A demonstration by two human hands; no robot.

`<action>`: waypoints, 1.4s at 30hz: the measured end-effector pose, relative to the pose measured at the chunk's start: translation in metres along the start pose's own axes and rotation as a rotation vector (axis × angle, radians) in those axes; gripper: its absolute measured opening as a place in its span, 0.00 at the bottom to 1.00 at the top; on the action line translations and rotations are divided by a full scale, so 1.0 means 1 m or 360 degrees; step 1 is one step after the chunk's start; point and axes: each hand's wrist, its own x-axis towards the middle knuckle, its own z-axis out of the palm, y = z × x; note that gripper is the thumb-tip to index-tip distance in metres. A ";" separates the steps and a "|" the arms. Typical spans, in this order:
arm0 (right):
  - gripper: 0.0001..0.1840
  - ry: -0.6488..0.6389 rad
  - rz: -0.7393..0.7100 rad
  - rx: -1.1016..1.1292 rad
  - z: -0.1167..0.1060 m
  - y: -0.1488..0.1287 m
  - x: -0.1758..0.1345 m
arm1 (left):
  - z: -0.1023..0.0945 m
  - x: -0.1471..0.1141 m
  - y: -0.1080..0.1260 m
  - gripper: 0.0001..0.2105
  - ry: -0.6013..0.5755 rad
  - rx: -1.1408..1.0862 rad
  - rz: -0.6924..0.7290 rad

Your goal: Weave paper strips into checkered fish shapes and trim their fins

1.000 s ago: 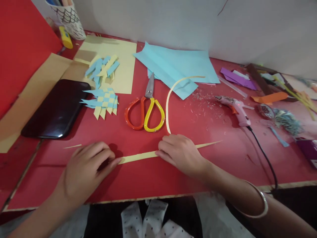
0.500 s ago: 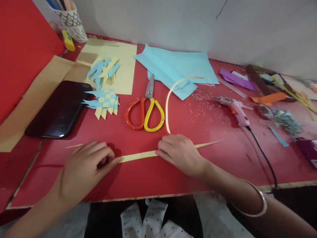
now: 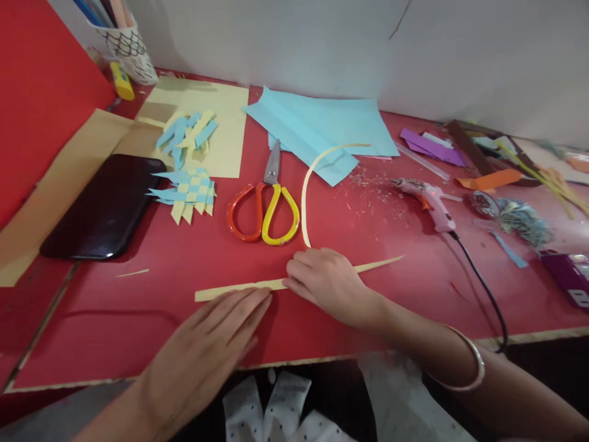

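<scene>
A narrow yellow paper strip (image 3: 239,287) lies across the red table in front of me, its right end tapering to a point. My right hand (image 3: 324,279) presses on its middle with the fingers curled together, hiding part of it. My left hand (image 3: 223,328) lies flat along the strip's near edge, fingers stretched out and side by side, fingertips touching the paper. Scissors (image 3: 271,175) with one red and one yellow handle rest beyond the hands, blades pointing away. A thin curved yellow strip (image 3: 304,196) runs from near my right fingers over the blue paper (image 3: 335,123).
A dark phone-like slab (image 3: 108,205), a woven blue-and-yellow paper piece (image 3: 191,191) and loose strips (image 3: 188,135) lie to the left. On the right are a pink glue gun (image 3: 430,202) with its cord, a tassel bundle (image 3: 524,221) and a purple box (image 3: 568,276). The table's front edge runs close.
My left hand has let go of the strip's left end and moved right and nearer, flattening along the strip. That end now shows. My right hand stays on the strip.
</scene>
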 end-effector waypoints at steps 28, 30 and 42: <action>0.18 0.0415 -0.0401 0.0147 0.004 0.040 -0.026 | 0.000 -0.024 -0.011 0.30 -0.0052 0.0061 -0.0004; 0.18 0.0426 -0.0424 0.0056 0.005 0.037 -0.027 | 0.002 -0.013 -0.002 0.26 -0.0032 0.0074 -0.0036; 0.16 0.0469 -0.0170 0.0269 0.003 0.055 -0.052 | 0.001 0.031 0.022 0.29 -0.0302 0.0001 -0.0002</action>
